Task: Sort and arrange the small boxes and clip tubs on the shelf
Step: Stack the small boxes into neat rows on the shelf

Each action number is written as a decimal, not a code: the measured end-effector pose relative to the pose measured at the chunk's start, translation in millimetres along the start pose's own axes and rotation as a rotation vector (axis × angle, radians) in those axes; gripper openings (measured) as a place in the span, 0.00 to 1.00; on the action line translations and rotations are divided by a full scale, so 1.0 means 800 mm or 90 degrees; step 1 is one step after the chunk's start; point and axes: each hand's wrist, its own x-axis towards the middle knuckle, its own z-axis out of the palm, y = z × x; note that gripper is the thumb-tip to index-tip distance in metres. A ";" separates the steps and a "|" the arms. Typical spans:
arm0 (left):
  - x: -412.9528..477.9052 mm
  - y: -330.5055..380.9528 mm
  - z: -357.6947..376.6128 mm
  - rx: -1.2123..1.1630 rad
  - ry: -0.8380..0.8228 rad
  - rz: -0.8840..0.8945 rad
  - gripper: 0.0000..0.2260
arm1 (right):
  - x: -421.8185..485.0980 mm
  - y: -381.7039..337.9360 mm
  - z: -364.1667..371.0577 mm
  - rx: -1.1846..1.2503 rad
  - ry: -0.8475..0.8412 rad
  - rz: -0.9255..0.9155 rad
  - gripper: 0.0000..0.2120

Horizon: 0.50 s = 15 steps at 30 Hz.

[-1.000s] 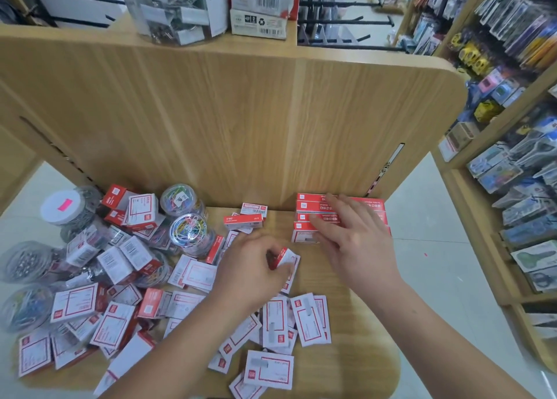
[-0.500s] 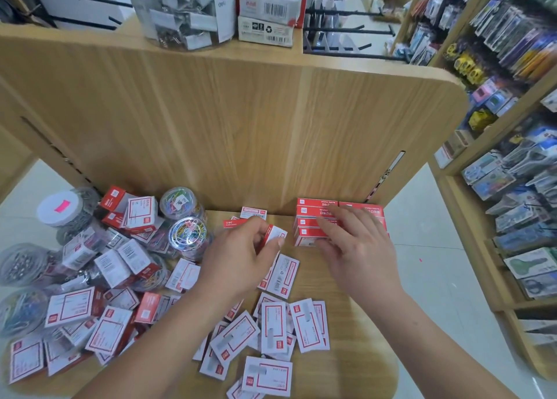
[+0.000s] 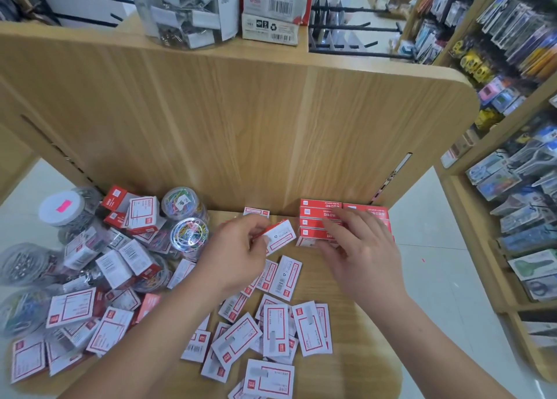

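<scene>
Since a second ago, the left hand (image 3: 238,248) is lifting one box (image 3: 280,236) off the shelf (image 3: 361,356) and bringing it toward the right hand (image 3: 358,248). It is pinching this box between thumb and fingers, just beside the fingertips of the right hand. The right hand is lying released, its straight fingers resting on the red stack (image 3: 319,204) at the back of the shelf.

I think the step in hand is adding this box to the stack. To do it well, the left hand should be turning the box until its red side is facing the same way as the others. The right hand should be steadying the stack while the box is sliding in flush.

Loose boxes (image 3: 275,329) are lying below both hands. The tubs (image 3: 188,233) are standing to the left of the left hand.
</scene>
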 end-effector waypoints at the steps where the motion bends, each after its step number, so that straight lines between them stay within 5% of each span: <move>1: -0.001 0.003 -0.002 -0.031 0.004 -0.009 0.09 | 0.001 0.000 -0.001 0.004 -0.002 0.004 0.14; 6: -0.007 0.018 -0.016 -0.156 0.009 -0.009 0.11 | 0.021 -0.027 -0.030 0.142 -0.020 0.033 0.15; 11: -0.020 0.032 -0.026 -0.234 -0.021 0.057 0.14 | 0.057 -0.062 -0.049 0.518 -0.181 0.266 0.13; 15: -0.028 0.032 -0.023 -0.343 0.007 -0.022 0.10 | 0.050 -0.063 -0.054 0.541 -0.116 0.150 0.10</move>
